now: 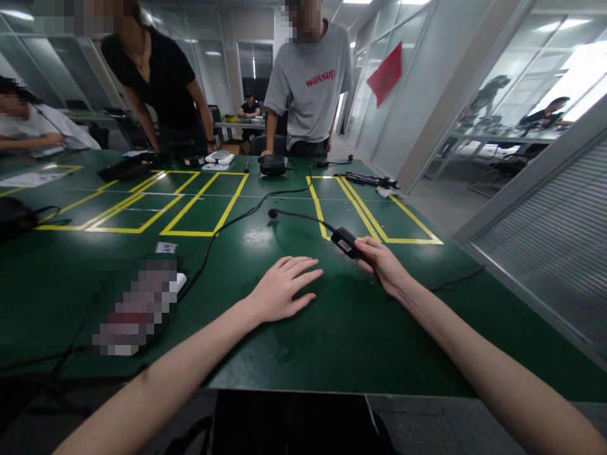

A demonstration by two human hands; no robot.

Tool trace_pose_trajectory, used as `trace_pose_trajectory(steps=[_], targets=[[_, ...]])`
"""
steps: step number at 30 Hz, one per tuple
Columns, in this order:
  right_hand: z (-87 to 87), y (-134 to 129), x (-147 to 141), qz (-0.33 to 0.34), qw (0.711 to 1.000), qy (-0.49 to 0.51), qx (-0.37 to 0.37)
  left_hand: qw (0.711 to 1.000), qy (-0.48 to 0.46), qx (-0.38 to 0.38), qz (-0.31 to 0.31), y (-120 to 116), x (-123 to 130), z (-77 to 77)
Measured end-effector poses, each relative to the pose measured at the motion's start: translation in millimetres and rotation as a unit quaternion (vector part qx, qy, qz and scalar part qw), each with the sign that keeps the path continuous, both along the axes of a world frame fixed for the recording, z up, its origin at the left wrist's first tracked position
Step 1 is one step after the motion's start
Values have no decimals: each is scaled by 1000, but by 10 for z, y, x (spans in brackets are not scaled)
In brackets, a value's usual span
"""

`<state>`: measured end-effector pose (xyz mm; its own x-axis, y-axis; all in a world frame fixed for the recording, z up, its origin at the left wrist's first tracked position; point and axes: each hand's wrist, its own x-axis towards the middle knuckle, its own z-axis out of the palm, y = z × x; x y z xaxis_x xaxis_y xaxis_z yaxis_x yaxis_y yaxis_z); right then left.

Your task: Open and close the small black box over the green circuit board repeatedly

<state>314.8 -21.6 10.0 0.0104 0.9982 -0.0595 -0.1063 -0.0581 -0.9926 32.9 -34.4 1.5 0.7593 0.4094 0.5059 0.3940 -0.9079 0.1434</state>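
My right hand (382, 262) pinches a small black inline cable box (346, 242) with a pale label, holding it above the green table (265, 347). From the far end of the box a thin black cable (303, 215) runs left to a small round black tip (272, 214). More cable trails from the hand's underside, partly hidden by it. My left hand (287, 287) is palm down over the table, left of the box, fingers stretched and slightly apart, holding nothing. Whether it touches the tabletop I cannot tell.
Yellow tape outlines (203, 202) mark the table. A long black cable (237, 218) crosses it. A blurred-out device (137, 309) lies left, a black case (274, 165) and folded black tripod (370, 180) farther back. Two people stand at the far edge; another sits at left.
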Motion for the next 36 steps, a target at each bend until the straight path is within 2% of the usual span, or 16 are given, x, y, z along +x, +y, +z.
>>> trace_pose_trajectory(steps=[4, 7, 9, 11, 13, 16, 20, 22, 24, 28, 30, 33, 36], targets=[[56, 240, 434, -137, 988, 50, 58, 999, 4, -37, -13, 8, -9, -45], [81, 368, 728, -256, 955, 45, 139, 998, 3, -56, -16, 12, -13, -68], [46, 425, 885, -333, 923, -4, 193, 998, 3, -64, -18, 13, -14, -74], [-42, 464, 1012, -374, 895, -109, 217, 997, 4, -70, -18, 10, -13, -74], [-163, 488, 1117, -363, 878, -232, 208, 997, 6, -77, -15, 6, -14, -69], [-325, 505, 1242, -288, 864, -383, 151, 996, 7, -86, -14, 4, -20, -59], [-406, 507, 1330, -188, 859, -457, 133, 996, 8, -91, -15, 15, -35, -55], [-408, 509, 1337, -170, 855, -469, 141, 996, 10, -92, -14, 19, -41, -55], [-407, 518, 1338, -195, 836, -497, 131, 996, 12, -93, -14, 17, -44, -51], [-414, 547, 1375, -288, 770, -566, 57, 995, 15, -98, -13, 3, -42, -35], [-414, 556, 1400, -308, 749, -585, 29, 995, 16, -102, -12, -2, -40, -31], [-396, 554, 1407, -305, 746, -592, 22, 994, 19, -107, -13, -3, -39, -33], [-378, 548, 1401, -292, 768, -569, 33, 994, 19, -112, -9, -3, -39, -36]])
